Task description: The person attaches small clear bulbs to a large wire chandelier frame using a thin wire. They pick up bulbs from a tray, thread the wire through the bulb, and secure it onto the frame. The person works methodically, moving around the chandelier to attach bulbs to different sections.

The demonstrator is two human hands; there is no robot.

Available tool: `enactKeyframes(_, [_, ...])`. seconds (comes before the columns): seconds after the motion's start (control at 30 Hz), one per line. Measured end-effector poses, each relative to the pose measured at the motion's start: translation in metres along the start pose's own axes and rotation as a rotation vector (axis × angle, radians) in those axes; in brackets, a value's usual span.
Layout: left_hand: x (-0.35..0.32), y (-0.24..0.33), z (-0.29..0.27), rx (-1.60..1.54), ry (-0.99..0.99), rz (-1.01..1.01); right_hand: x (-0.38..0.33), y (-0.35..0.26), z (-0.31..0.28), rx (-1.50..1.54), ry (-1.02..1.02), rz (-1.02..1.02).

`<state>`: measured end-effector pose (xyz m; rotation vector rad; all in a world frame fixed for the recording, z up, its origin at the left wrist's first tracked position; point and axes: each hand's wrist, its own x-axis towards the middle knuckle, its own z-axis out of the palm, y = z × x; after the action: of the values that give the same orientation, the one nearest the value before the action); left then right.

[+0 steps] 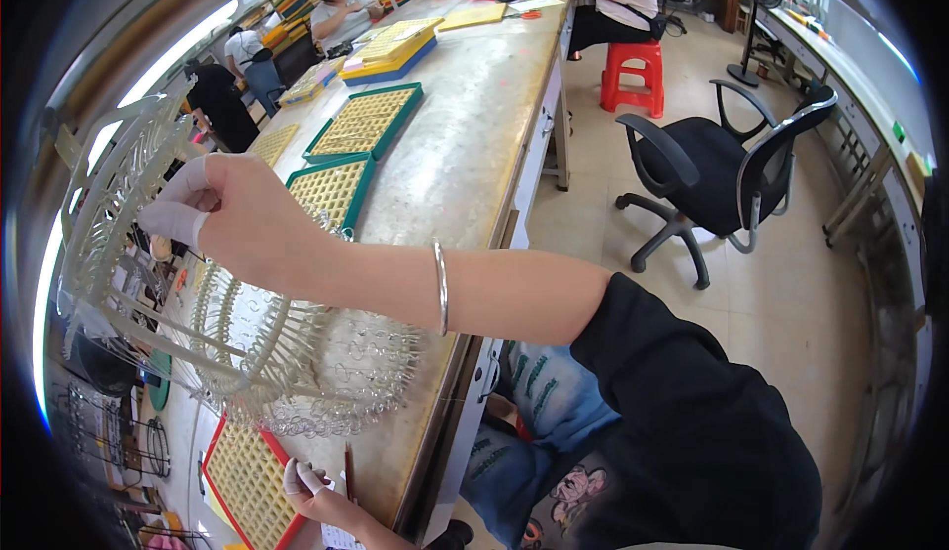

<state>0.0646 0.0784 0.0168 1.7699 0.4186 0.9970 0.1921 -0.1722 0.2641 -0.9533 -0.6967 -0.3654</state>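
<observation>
A pale, round, tiered rack (232,377) with many thin hooks stands on the bench at the left, small shiny wire-like pieces hanging from it. My right hand (232,209), white covers on its fingertips, reaches across to the rack's upper tier. Its fingers are pinched together there; what they hold, if anything, is hidden. Low in the view, my left hand (314,496), also with white fingertip covers, is beside a red-framed tray (247,471) with yellow grid compartments. Those fingers are closed together, and I cannot make out anything between them.
Green-framed grid trays (371,120) lie farther along the bench (484,105), with stacked yellow and blue trays (395,51) beyond. A brown pencil-like stick (349,471) is near my left hand. An office chair (712,174) and red stool (633,76) stand right. Several people sit or stand farther off.
</observation>
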Motion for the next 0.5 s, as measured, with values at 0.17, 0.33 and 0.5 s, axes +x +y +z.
enactKeyframes(0.17, [-0.012, 0.054, -0.006, 0.164, -0.023, 0.054, 0.003, 0.003, 0.003, -0.160, -0.011, -0.166])
enactKeyframes(0.33, [-0.014, 0.049, 0.008, 0.102, -0.045, 0.127, 0.004, 0.006, -0.009, -0.395, 0.096, -0.570])
enactKeyframes(0.5, [-0.010, 0.041, 0.006, 0.057, -0.033, 0.104, 0.004, 0.009, -0.009, -0.522, 0.209, -0.740])
